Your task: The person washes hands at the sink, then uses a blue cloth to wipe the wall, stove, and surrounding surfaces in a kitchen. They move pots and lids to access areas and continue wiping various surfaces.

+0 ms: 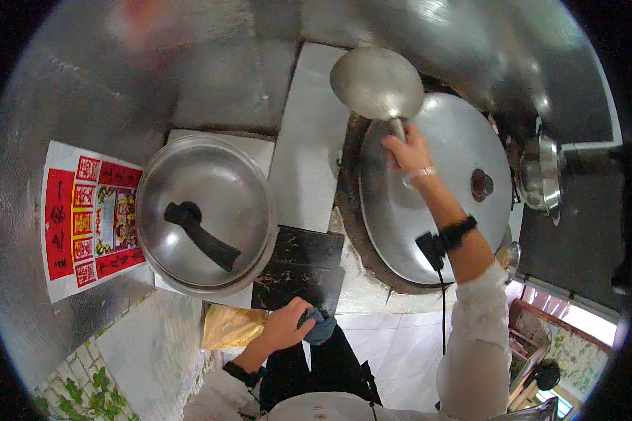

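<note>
My right hand (412, 152) grips the short handle of a rounded metal wok or large ladle (378, 84), which is above the upper left edge of a large domed metal lid (437, 194). That lid has a dark round knob (482, 185) and covers a big built-in cooking place. Lower down, my left hand (289, 326) holds a crumpled blue-grey cloth (318, 326) near the black marbled tiles (305, 247). To its upper left, a second round metal lid (210, 210) with a long black handle (205, 237) covers a pot.
A red and white printed sheet (92, 221) bearing writing is by the left wall. Metal basins (540, 173) stand at the right, with a small metal bowl (511, 261) below them. A yellowish sheet or bag (231, 327) lies beside my left hand.
</note>
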A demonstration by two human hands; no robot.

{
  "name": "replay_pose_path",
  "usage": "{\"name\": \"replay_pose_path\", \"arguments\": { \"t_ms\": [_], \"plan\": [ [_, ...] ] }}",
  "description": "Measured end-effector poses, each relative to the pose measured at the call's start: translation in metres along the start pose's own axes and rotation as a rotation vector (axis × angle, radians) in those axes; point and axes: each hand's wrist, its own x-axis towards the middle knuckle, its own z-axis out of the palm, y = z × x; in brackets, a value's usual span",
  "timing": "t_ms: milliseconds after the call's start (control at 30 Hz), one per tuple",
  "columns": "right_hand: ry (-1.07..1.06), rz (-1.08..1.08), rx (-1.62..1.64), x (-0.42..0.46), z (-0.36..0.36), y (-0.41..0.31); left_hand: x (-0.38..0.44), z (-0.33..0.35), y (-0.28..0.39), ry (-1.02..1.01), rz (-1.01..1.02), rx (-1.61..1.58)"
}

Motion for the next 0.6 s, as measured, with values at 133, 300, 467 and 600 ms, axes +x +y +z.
{"name": "replay_pose_path", "arguments": {
  "t_ms": [133, 300, 467, 600],
  "plan": [
    [0.033, 0.121, -0.132, 0.071, 0.069, -0.016, -0.042, -0.009, -0.004, 0.122, -0.071, -0.054],
    [0.114, 0.179, -0.16, 0.116, 0.138, -0.004, -0.095, -0.016, -0.035, 0.307, -0.29, -0.209],
    [0.029, 0.242, -0.148, 0.11, 0.175, -0.035, -0.126, -0.019, -0.047, 0.447, -0.386, -0.331],
    [0.078, 0.198, -0.253, 0.171, 0.135, 0.018, -0.099, -0.008, -0.045, 0.387, -0.326, -0.396]
  ]
}}
